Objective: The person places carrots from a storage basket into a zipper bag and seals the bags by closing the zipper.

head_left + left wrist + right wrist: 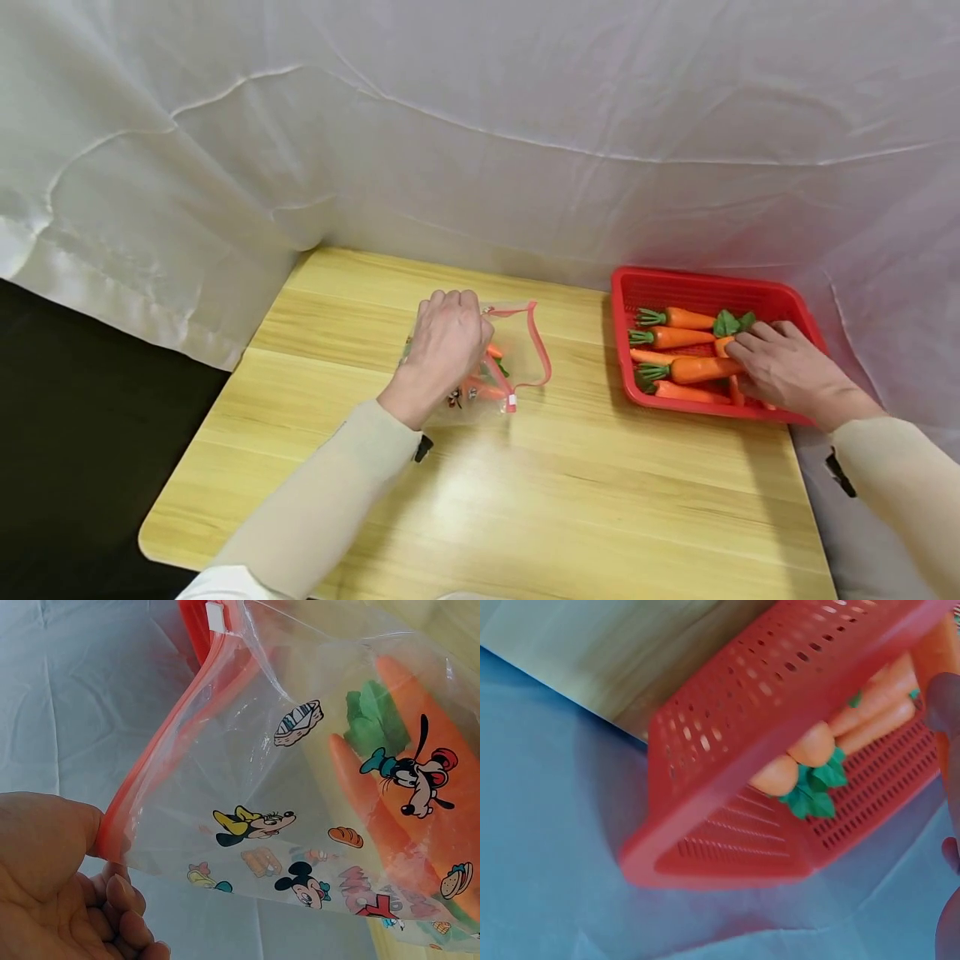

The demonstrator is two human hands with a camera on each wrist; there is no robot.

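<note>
A clear zipper bag (528, 358) with a red slider edge and cartoon prints has several toy carrots (427, 742) inside. My left hand (450, 342) pinches a corner of the bag's red edge between thumb and fingers, and in the left wrist view the bag's mouth stands apart near the white slider (216, 616). Over the right end of a red basket (622, 342), my right hand (780, 367) grips a toy carrot (932, 656), its thumb lying along the orange side. More orange carrots (678, 337) with green tops lie in the basket beside that hand.
The bag and basket are on a light wooden table (600, 492), the basket at its back right corner. Pale curtain cloth (525, 167) hangs behind the table and at its sides. A dark area (67, 433) lies beyond the left edge.
</note>
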